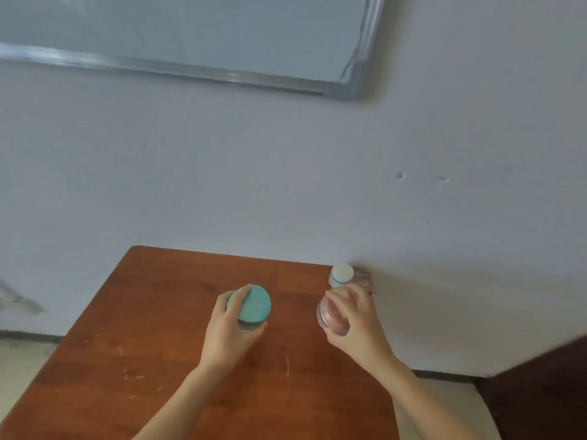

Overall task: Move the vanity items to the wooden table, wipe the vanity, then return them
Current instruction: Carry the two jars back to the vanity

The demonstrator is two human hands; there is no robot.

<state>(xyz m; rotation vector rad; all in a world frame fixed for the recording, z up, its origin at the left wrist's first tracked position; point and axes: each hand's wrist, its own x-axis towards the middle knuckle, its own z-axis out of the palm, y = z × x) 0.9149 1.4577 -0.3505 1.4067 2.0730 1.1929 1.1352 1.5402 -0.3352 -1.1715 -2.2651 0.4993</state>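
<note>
Two hands over wooden table | left hand clamps teal-lidded jar | right hand clamps clear jar

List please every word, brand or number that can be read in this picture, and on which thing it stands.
None can be read.
Teal-lidded jar in the left hand: no text visible.
Clear jar in the right hand: no text visible.
White-capped bottle: only a teal band, no letters.
Whiteboard: blank.
</note>
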